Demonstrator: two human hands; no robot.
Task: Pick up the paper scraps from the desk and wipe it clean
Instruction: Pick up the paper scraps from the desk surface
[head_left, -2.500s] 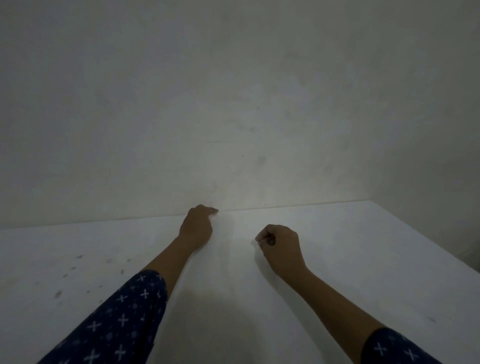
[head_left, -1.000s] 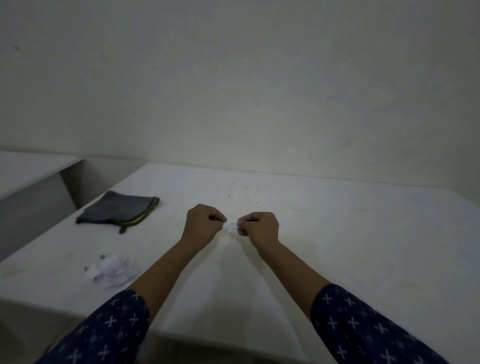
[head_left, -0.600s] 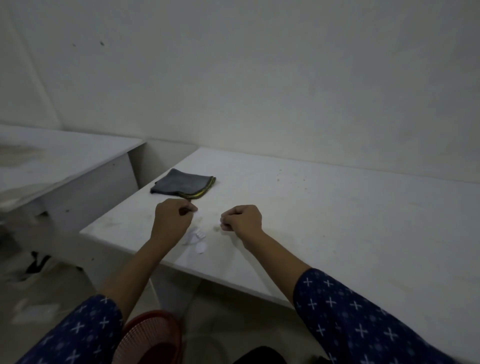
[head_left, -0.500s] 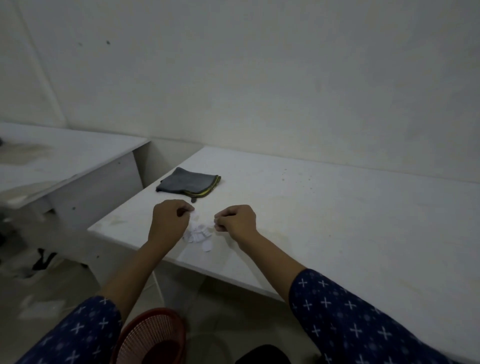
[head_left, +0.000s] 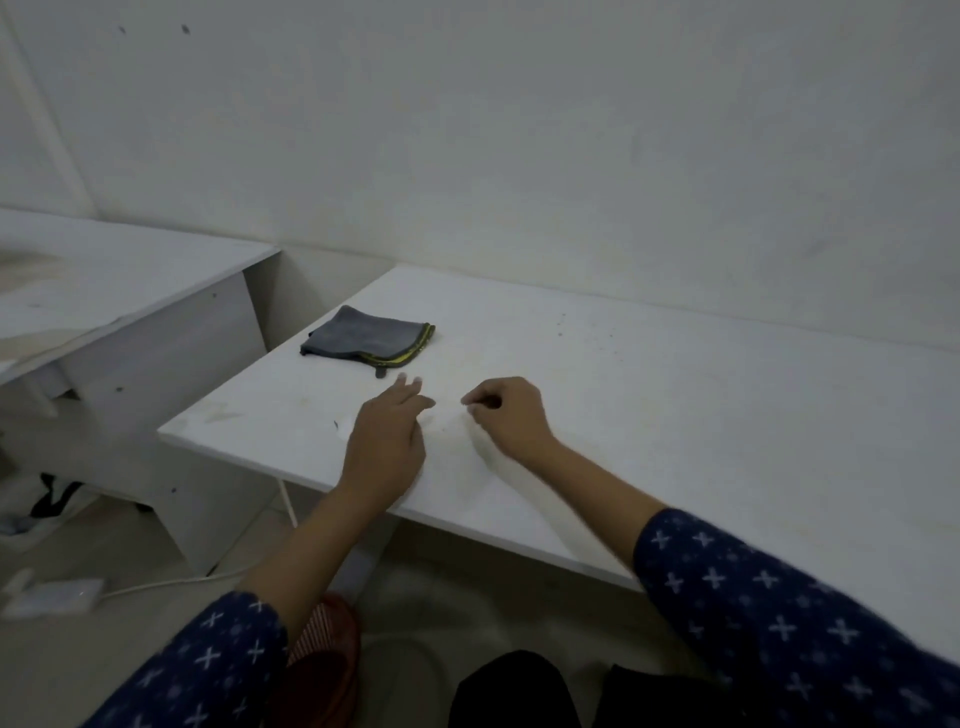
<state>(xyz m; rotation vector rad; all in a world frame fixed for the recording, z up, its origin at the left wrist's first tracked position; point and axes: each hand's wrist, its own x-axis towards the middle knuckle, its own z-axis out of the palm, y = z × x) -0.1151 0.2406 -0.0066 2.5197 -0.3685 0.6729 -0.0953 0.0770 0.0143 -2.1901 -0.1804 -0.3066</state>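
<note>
My left hand (head_left: 389, 436) lies flat near the front edge of the white desk (head_left: 675, 415), fingers straight and pointing away from me. It covers the pile of paper scraps; only a small white scrap (head_left: 343, 427) peeks out at its left side. A little to the right, my right hand (head_left: 506, 415) rests on the desk with fingers curled toward the thumb, and no scrap shows clearly in it. A folded grey cloth (head_left: 369, 340) with a yellow trim lies just beyond my left hand, near the desk's left end.
A red mesh basket (head_left: 322, 654) stands on the floor below the desk's front edge, under my left forearm. A second white desk (head_left: 130, 280) stands to the left across a gap. A white adapter (head_left: 52, 597) with a cable lies on the floor.
My left hand has opened from a curled grip and now lies over the scrap pile that sat between my hands. My view has dropped and shifted; my right hand stays curled.
</note>
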